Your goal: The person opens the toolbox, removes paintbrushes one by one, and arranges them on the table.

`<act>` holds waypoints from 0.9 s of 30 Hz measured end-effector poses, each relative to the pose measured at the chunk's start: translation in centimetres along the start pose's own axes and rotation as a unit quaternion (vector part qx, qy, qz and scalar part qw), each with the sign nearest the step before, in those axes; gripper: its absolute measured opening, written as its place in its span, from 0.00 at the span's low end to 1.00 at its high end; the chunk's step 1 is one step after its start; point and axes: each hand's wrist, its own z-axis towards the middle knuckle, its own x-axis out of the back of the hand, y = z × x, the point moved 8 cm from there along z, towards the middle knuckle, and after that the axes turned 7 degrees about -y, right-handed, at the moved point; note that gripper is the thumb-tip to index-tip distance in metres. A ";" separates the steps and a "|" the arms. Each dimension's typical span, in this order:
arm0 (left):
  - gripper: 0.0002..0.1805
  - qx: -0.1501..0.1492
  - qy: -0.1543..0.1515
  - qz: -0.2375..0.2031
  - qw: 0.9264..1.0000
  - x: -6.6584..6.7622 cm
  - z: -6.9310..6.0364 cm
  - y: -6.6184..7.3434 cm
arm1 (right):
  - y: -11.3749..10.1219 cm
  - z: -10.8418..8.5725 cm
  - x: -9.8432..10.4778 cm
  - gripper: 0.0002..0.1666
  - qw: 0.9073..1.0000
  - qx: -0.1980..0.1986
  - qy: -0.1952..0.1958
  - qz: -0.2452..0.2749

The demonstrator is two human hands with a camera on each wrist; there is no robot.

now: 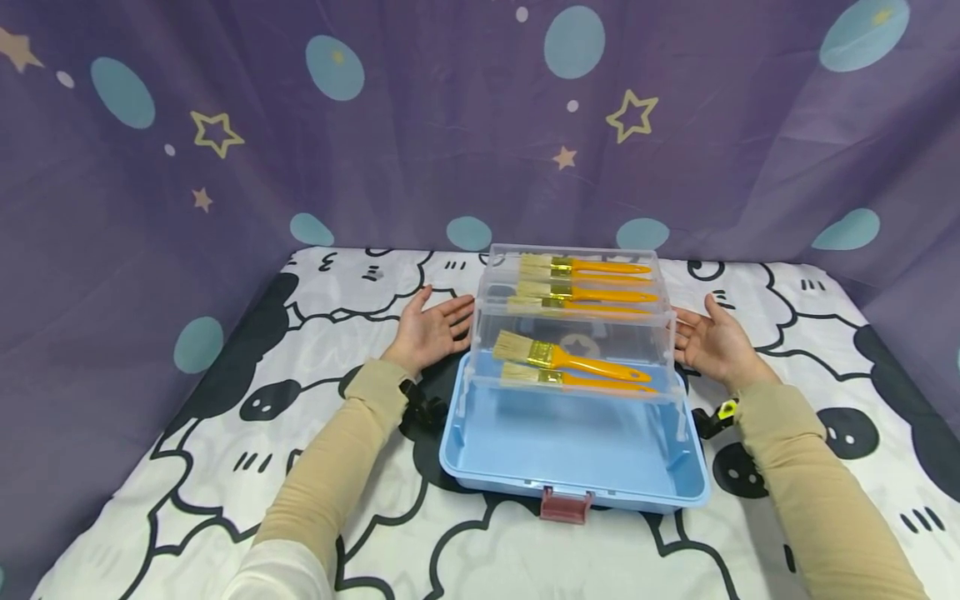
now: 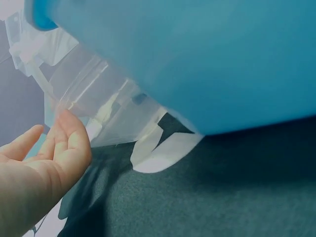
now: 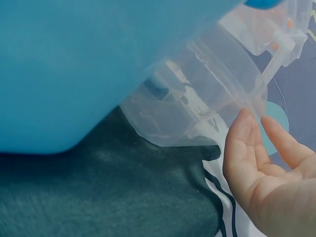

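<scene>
A blue storage box stands open, its clear plastic trays raised over the back part. Two paintbrushes with orange handles lie in the lower tray, the nearer one a wide paintbrush. Several more paintbrushes lie in the upper tray. To the left, my left hand has its palm turned up and its fingertips at the tray's side. My right hand mirrors it on the other side. In both wrist views the fingers extend towards the clear plastic; whether they touch it I cannot tell.
A dark red latch hangs on the box's front edge. White cloth with black cartoon outlines covers the table. Behind it hangs a purple curtain with stars and blue ovals.
</scene>
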 end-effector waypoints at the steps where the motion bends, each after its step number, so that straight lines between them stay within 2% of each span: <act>1: 0.41 0.001 -0.001 0.001 1.000 0.0 0.0 0.0 | 0.0 0.0 0.1 0.47 1.000 0.001 0.005 0.002; 20: 0.40 0.008 -0.010 0.004 1.000 -0.3 -0.7 0.8 | -0.6 -0.6 0.8 0.40 0.997 0.013 0.082 0.006; 27: 0.39 -0.003 -0.006 0.000 1.000 -0.6 -1.3 1.6 | -1.2 -1.1 0.0 0.39 0.998 0.023 0.062 0.013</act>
